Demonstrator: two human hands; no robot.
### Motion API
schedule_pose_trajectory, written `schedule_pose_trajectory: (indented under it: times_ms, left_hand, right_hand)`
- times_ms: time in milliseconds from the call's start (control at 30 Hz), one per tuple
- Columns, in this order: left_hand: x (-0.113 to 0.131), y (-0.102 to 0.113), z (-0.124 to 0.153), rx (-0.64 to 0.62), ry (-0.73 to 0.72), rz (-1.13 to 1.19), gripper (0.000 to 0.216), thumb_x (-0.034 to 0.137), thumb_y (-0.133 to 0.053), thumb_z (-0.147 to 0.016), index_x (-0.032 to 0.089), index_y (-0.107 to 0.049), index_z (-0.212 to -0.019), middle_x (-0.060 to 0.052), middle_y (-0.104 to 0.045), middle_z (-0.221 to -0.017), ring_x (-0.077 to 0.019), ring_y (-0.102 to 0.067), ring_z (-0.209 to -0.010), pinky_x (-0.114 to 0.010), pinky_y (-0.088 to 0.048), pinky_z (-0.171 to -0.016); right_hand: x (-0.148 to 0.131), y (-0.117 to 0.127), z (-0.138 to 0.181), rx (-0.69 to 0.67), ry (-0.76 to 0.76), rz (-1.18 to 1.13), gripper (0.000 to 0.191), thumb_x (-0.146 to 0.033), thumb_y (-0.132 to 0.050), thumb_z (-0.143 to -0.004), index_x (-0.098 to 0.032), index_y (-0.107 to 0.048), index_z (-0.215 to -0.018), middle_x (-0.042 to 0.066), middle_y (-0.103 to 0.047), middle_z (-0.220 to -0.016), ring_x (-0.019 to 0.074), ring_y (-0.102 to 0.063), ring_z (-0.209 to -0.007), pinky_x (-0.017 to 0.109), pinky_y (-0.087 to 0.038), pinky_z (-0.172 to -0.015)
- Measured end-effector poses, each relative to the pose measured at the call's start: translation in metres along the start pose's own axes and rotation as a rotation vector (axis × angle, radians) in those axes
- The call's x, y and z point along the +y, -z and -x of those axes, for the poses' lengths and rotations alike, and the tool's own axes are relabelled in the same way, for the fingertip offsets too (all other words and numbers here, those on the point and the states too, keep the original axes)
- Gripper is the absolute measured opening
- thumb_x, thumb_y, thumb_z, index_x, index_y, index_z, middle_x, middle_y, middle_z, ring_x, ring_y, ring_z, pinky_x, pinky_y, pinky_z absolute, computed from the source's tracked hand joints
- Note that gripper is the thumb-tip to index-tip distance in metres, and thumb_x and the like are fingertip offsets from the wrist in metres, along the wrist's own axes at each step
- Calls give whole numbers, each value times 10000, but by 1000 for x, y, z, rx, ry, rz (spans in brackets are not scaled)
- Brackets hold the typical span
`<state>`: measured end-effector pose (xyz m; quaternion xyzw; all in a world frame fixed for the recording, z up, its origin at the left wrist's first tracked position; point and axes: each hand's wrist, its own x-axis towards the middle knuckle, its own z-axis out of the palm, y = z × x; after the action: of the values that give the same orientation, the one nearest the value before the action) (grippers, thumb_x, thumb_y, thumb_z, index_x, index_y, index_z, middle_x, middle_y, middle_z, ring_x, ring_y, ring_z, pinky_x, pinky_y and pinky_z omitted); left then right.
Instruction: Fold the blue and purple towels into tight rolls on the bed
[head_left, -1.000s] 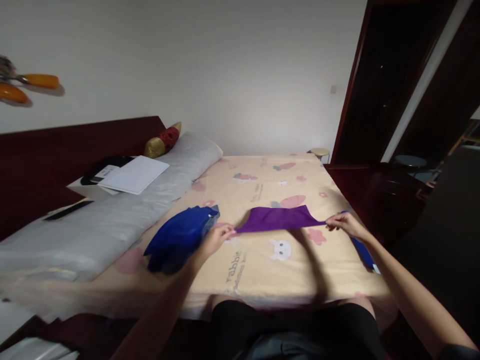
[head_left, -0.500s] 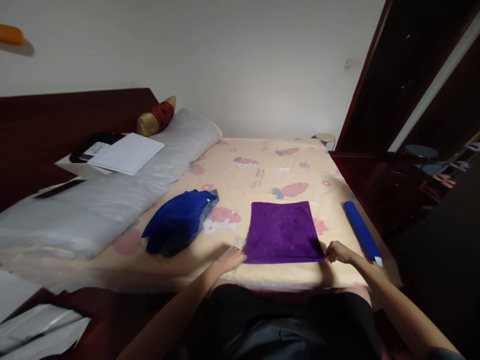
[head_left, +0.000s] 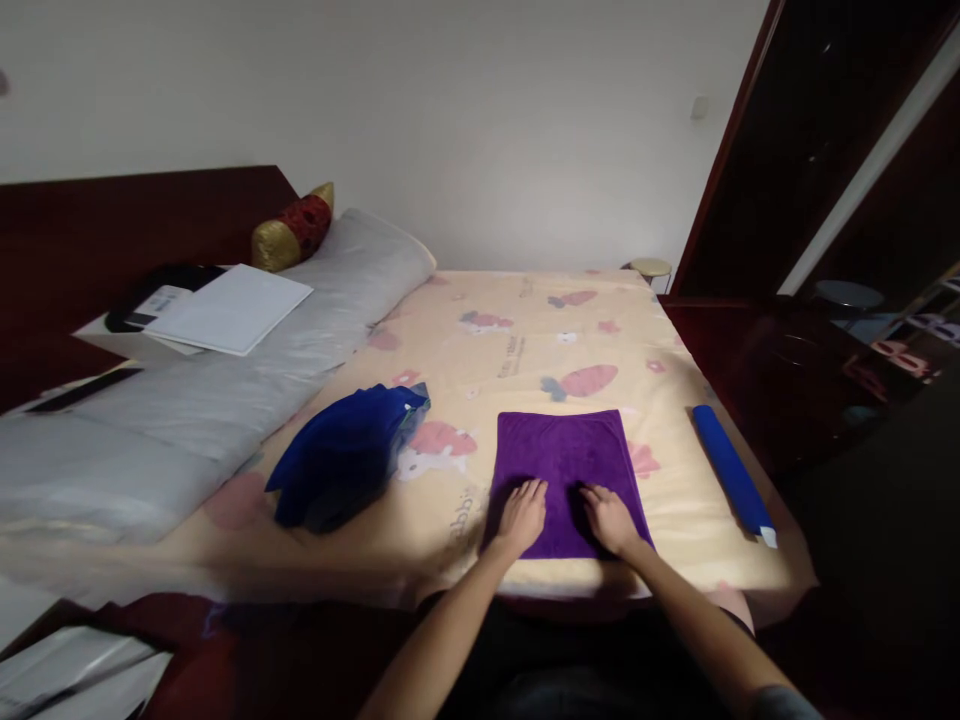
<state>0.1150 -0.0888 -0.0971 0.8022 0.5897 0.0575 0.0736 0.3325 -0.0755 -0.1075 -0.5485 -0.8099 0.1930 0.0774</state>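
Observation:
A purple cloth [head_left: 562, 450], roughly rectangular, lies spread flat near the front edge of the bed. My left hand [head_left: 525, 510] rests on its left part, palm down with fingers stretched forward. On its right part lies my right hand [head_left: 609, 518], also palm down, fingers pointing inward and away. Neither hand grips the cloth. Left of it sits a crumpled blue cloth bundle [head_left: 337, 455], and to the right lies a rolled blue cloth [head_left: 727, 468] with a white tag at its near end.
The bed [head_left: 480, 390] has a cream sheet with carrot and rabbit prints. Grey covered bedding [head_left: 285, 350] runs along the left, bearing a white flat box [head_left: 232, 308] and a red-gold bolster [head_left: 296, 232]. A stool [head_left: 649, 268] stands behind the bed's far right corner.
Both hands have let go of the cloth's near corners and moved inward onto its surface. The cloth's near edge now reaches closer to me.

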Motion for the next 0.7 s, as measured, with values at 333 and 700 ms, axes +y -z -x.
schedule_pose_trajectory:
  times_ms: [333, 700]
  left_hand:
    - [28, -82, 18, 136, 112, -79, 563, 259, -268, -949, 182, -176, -1499, -47, -244, -1567, -178, -191, -1448, -450, -234, -1176]
    - [-34, -69, 58, 179, 598, -141, 605, 448, -245, -953, 154, -219, -1481, -77, -240, -1559, -221, -186, -1451, -531, -95, -1182]
  right_hand:
    - [-33, -79, 2, 78, 36, 103, 548, -211, -238, -953, -126, -219, -1495, 66, -188, -1558, 184, -115, -1449, 405, -143, -1177]
    - [55, -69, 46, 315, -396, 246, 709, -590, -126, -955, -153, -162, -1512, 92, -146, -1575, 229, -102, -1454, 481, -108, -1162]
